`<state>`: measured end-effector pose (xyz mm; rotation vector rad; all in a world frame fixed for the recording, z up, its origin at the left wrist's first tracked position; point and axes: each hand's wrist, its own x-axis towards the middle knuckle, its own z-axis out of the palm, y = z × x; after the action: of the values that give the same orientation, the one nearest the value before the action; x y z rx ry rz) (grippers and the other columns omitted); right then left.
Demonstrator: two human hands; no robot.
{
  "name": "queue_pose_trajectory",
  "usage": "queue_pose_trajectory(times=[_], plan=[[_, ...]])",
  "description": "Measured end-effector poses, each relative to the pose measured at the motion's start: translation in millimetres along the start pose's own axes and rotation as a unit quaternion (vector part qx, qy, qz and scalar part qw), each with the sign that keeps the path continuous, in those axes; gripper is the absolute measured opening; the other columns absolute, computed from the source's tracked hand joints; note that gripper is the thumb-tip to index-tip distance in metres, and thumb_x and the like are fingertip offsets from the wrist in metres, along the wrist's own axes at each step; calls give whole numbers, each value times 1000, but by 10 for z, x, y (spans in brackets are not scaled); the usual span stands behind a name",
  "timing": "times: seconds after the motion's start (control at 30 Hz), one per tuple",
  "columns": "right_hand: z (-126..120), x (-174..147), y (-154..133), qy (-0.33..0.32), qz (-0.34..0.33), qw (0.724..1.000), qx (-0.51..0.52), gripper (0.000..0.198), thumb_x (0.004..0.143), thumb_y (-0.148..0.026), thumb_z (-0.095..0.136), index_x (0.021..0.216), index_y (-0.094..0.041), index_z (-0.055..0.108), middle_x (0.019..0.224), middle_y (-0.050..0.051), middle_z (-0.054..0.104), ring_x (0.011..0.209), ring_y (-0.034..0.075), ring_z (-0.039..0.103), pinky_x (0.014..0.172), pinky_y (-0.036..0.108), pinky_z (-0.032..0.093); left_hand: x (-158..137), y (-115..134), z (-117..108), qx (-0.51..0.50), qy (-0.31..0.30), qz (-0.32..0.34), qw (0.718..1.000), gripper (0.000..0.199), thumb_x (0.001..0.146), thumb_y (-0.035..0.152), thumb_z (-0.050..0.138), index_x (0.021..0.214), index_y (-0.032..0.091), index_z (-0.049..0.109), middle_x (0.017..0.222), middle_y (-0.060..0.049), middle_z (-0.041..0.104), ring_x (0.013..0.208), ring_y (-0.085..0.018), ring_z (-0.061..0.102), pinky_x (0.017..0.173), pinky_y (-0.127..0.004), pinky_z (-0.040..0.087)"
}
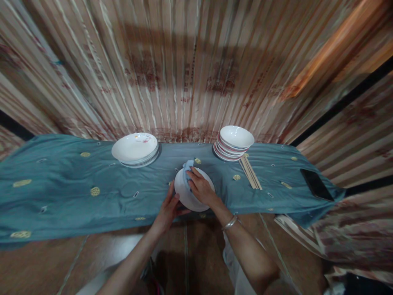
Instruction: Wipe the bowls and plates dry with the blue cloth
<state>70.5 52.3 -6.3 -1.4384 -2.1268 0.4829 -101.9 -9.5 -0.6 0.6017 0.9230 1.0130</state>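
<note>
A white bowl (190, 201) sits at the front middle of the cloth-covered table. My left hand (170, 205) grips its left rim, thumb on the near-left edge and the other fingers around the outside. My right hand (200, 186) presses a light blue cloth (186, 169) against the bowl, its fingers together over the cloth. Part of the cloth sticks out past the bowl's far rim. Whether the bowl touches the table is hard to tell.
A stack of white plates (132, 149) stands at the back left. Stacked bowls (236, 137) are at the back right, with several wooden chopsticks (251, 174) beside them. A black phone (316, 184) lies near the right end of the teal tablecloth (116, 205). Curtains hang behind.
</note>
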Motion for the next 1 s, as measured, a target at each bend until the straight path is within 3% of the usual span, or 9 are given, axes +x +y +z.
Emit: queue_pose_trajectory(times=[0.2, 0.37, 0.47, 0.7, 1.0], plan=[[51, -2, -92, -6, -41, 994, 103, 47, 98, -21, 44, 145, -21, 50, 159, 9, 38, 147, 20, 36, 122, 42, 29, -4, 4, 29, -3, 12, -3, 1000, 89, 81, 39, 75, 156, 37, 28, 145, -12, 56, 99, -30, 72, 75, -46, 64], [39, -45, -173, -26, -77, 983, 162, 45, 98, -20, 44, 141, -18, 55, 155, 11, 44, 145, 19, 38, 121, 41, 30, -20, 27, 62, 3, 18, 1, 1000, 87, 81, 37, 74, 155, 39, 28, 154, -9, 47, 100, -28, 71, 71, -40, 64], [26, -91, -210, -39, -88, 976, 195, 42, 98, -21, 45, 138, -19, 58, 152, 12, 48, 143, 19, 41, 120, 40, 32, -17, 17, 58, 2, 24, -4, 1000, 89, 82, 34, 74, 156, 37, 25, 149, -11, 52, 97, -25, 72, 70, -38, 65], [-50, -206, -193, -82, -74, 957, 269, 34, 96, -22, 50, 126, -23, 67, 142, 8, 58, 134, 17, 52, 115, 34, 37, 4, -5, 49, -9, 40, -13, 999, 90, 82, 28, 74, 157, 33, 24, 142, -12, 59, 100, -26, 72, 74, -38, 65], [-252, -328, -94, -168, -44, 923, 345, 29, 88, -44, 66, 102, -22, 78, 120, 7, 70, 109, 20, 67, 94, 31, 51, -4, 24, 22, -9, 8, -9, 1000, 90, 80, 33, 77, 155, 37, 28, 146, -11, 56, 102, -29, 72, 76, -42, 64]])
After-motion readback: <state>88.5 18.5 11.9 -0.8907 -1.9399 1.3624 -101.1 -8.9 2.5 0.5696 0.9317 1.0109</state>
